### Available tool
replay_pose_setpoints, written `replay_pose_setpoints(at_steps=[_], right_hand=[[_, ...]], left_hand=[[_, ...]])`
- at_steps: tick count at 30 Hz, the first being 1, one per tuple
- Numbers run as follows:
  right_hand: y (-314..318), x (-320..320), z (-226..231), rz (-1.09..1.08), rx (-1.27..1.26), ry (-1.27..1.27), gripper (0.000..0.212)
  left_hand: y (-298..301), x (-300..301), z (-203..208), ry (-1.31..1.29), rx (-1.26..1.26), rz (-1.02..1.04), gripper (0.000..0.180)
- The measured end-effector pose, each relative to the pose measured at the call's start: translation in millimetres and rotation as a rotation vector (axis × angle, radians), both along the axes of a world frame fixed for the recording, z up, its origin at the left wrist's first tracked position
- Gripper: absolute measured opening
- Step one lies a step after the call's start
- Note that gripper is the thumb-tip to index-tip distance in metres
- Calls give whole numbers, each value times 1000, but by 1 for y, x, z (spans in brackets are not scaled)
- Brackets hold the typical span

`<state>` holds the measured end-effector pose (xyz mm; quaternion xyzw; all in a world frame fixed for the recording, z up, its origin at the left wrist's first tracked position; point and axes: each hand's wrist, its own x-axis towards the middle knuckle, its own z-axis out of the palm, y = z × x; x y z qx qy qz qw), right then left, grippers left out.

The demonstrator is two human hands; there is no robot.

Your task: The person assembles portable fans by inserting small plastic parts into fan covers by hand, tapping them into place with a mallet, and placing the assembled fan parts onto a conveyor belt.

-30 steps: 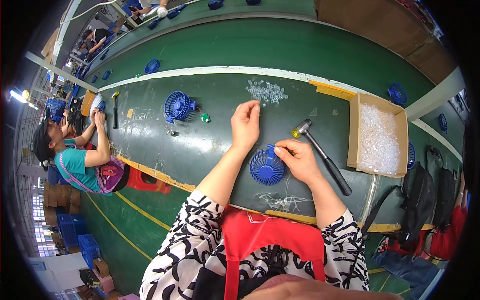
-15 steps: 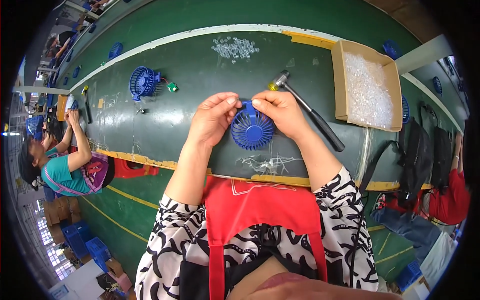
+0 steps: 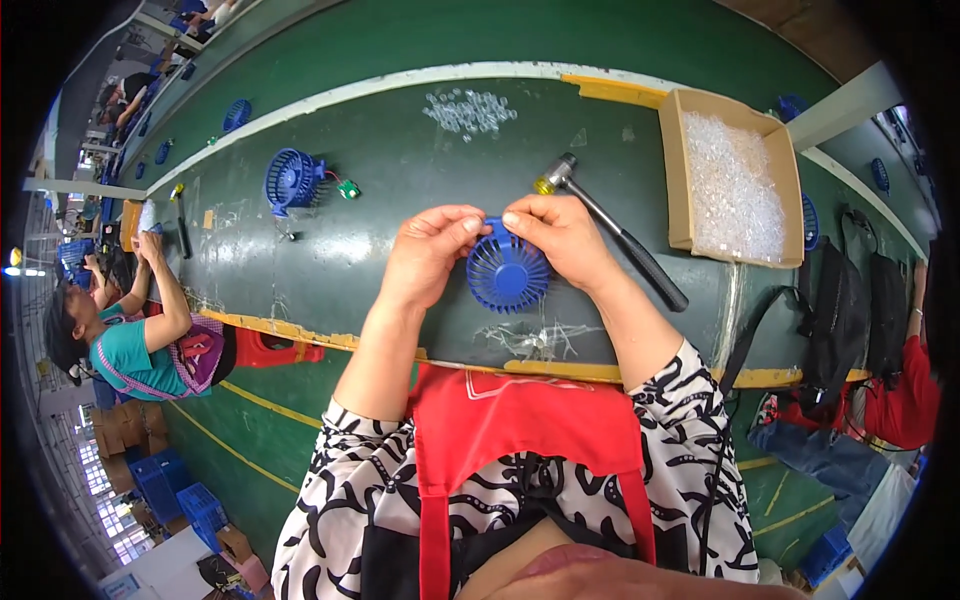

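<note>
A round blue fan housing [image 3: 508, 275] with radial slats is held above the green work table, its narrow neck at the top. The fingers of my left hand [image 3: 435, 250] are pinched at the left of that neck; any small part between them is hidden. My right hand [image 3: 562, 235] grips the neck from the right, thumb on top. To the right lies a hammer [image 3: 635, 250] with a black handle and a yellow face. Another blue fan housing [image 3: 292, 180] sits to the left, wired to a small green circuit board [image 3: 348, 189].
Many small clear plastic pieces [image 3: 468, 112] lie beyond my hands. A cardboard box [image 3: 680, 185] of clear pieces stands at the right, near black bags [image 3: 835, 310]. At left, a co-worker in a teal shirt [image 3: 140, 355] sits at the same table [image 3: 370, 150].
Both hands and the blue fan housing sit slightly lower in the picture. The view has shifted a little; the grip looks the same.
</note>
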<state>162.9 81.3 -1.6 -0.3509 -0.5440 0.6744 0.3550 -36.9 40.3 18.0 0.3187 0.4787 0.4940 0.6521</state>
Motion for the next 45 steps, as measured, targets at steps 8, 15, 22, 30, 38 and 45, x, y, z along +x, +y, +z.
replay_pose_setpoints(at_steps=[8,15,22,30,38,45], right_hand=[[-6,7,-1,-57,68,-38,16],[-5,3,3,-73,63,-51,17],[-1,4,-7,-87,-43,55,18],[-5,3,0,-25,90,-86,18],[-5,0,-13,-107,215,-72,11],[-6,0,-9,-113,331,-179,8]], left_hand=[[-6,19,-2,172,122,50,14],[-9,36,5,853,468,110,10],[-6,35,4,295,141,103,18],[-4,24,-10,28,-24,-12,13],[-1,17,-9,-11,-64,82,13],[1,16,-20,0,-111,-8,14]])
